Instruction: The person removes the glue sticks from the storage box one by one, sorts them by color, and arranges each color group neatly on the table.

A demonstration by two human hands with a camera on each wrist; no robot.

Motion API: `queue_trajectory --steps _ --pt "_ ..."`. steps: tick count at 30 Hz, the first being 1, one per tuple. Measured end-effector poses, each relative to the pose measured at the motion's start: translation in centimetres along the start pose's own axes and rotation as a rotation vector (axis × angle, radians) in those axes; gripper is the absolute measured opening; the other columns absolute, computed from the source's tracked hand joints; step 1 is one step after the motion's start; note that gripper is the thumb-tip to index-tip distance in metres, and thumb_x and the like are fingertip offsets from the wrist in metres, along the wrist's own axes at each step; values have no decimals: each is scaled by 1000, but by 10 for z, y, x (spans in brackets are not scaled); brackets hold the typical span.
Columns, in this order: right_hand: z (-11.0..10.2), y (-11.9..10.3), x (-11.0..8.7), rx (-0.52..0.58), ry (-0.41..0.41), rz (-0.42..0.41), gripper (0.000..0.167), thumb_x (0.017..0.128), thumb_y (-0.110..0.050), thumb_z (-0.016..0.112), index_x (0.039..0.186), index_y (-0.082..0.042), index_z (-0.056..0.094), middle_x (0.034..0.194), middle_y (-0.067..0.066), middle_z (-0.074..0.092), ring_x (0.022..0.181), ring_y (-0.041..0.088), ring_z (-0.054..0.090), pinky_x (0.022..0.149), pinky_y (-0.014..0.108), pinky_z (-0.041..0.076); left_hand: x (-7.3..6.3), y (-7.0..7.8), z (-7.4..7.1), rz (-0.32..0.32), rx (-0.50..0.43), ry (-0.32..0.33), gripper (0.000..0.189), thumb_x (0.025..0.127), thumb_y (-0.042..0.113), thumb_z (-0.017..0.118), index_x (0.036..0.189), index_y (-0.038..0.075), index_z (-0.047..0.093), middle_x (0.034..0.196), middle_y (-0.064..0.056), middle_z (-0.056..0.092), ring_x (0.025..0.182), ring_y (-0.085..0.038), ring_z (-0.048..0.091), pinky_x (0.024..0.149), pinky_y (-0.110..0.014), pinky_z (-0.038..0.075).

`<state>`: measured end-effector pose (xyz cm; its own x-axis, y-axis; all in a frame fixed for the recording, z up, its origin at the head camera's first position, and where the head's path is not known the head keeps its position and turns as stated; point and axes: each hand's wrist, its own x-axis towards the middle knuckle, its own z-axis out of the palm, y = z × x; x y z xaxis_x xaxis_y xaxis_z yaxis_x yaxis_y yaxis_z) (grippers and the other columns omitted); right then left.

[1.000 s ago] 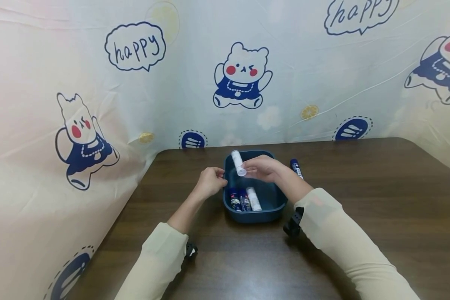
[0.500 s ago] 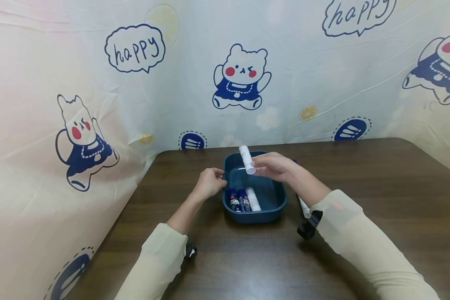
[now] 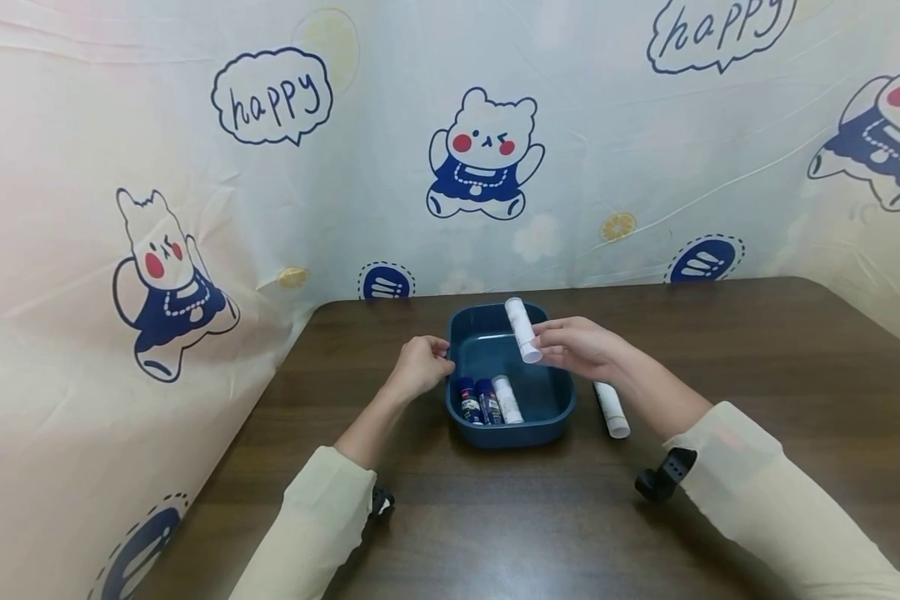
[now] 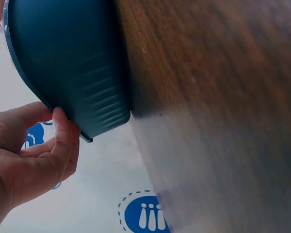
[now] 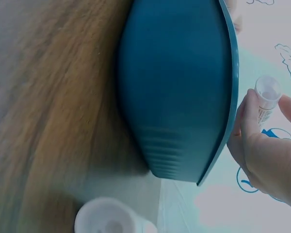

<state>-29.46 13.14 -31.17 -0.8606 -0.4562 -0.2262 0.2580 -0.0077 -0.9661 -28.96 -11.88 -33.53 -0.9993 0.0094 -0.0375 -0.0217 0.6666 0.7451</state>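
White, slim and cylindrical, the tube (image 3: 522,330) tilts.

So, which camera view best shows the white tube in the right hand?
The head view: the held white tube shows almost whole. The right wrist view shows mainly one end and some print; in the left wrist view, it's indiscernible.

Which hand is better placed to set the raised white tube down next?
The right hand, most likely: it pinches the raised white tube above the blue bin. The left hand holds the bin's left rim, so it would probably have to let go and reach across.
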Motion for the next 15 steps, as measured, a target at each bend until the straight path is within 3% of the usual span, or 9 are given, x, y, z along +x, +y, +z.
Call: queue_trajectory --steps 9,15 --pt "-16 2 -21 -52 -25 -6 61 90 -4 50 141 9 18 134 25 31 100 21 51 94 30 42 0 1 -1 2 -3 3 36 86 6 62 121 -1 57 105 -13 59 88 -22 58 79 -34 52" --pt "-27 7 -34 -108 -41 -14 60 91 -5 49 139 12 19 125 22 39 96 17 53 90 28 45 0 -1 0 3 -4 -4 36 86 6 62 121 -2 56 106 -13 59 88 -22 59 79 -34 51"
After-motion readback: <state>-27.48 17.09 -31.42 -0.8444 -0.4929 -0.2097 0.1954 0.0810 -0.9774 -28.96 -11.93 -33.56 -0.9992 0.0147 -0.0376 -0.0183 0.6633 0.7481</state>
